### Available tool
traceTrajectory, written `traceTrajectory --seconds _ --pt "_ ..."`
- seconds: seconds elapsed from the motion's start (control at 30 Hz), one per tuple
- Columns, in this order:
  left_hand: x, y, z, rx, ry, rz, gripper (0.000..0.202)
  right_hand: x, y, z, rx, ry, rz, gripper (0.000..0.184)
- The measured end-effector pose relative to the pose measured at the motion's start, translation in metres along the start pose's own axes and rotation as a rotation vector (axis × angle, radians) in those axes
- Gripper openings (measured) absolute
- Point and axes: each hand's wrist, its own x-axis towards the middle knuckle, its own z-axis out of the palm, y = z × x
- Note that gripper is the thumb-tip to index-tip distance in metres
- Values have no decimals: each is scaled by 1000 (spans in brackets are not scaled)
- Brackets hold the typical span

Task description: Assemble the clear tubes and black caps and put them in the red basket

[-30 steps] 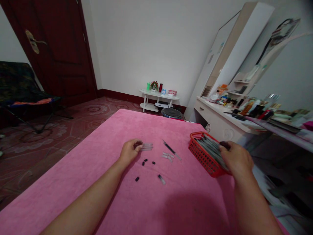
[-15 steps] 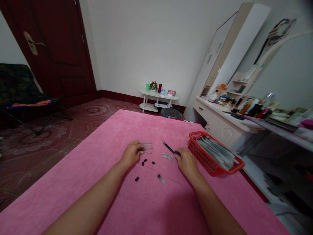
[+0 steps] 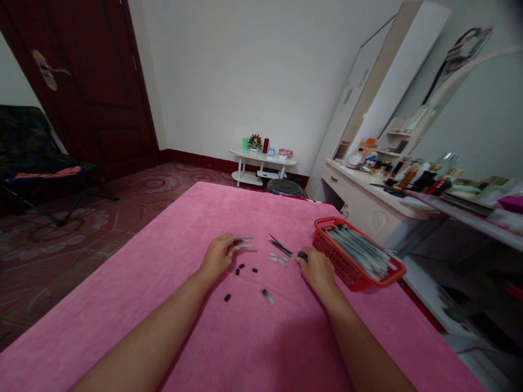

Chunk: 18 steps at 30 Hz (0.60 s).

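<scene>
— What shows of the person?
— Two arms coming in from the lower edge: the left forearm (image 3: 155,332) and the right forearm (image 3: 359,348).
— Anything worn?
— Both are bare from wrist to picture edge. The left hand (image 3: 218,256) and right hand (image 3: 316,270) are bare too. The fingers (image 3: 231,247) are too blurred for detail.

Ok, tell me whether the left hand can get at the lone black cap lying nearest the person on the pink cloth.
Probably yes. The black cap lies bare on the pink cloth, close beside the left wrist, with nothing over it. But the left hand is pinching clear tubes.
</scene>
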Motion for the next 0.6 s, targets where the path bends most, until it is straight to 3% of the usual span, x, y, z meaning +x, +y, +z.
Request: traceTrajectory --seconds 0.17,0.33,0.47,0.6 --pt "1 6 -3 -6 -10 -1 31 0 -1 -16 49 49 -13 15" --pt "1 7 -4 -34 3 -9 31 1 -4 -25 248 144 -70 16" --pt "1 5 -3 -52 21 -11 28 5 -7 -22 508 127 -170 17" --pt "1 5 -3 -53 34 -28 25 6 -11 -20 592 90 -226 17"
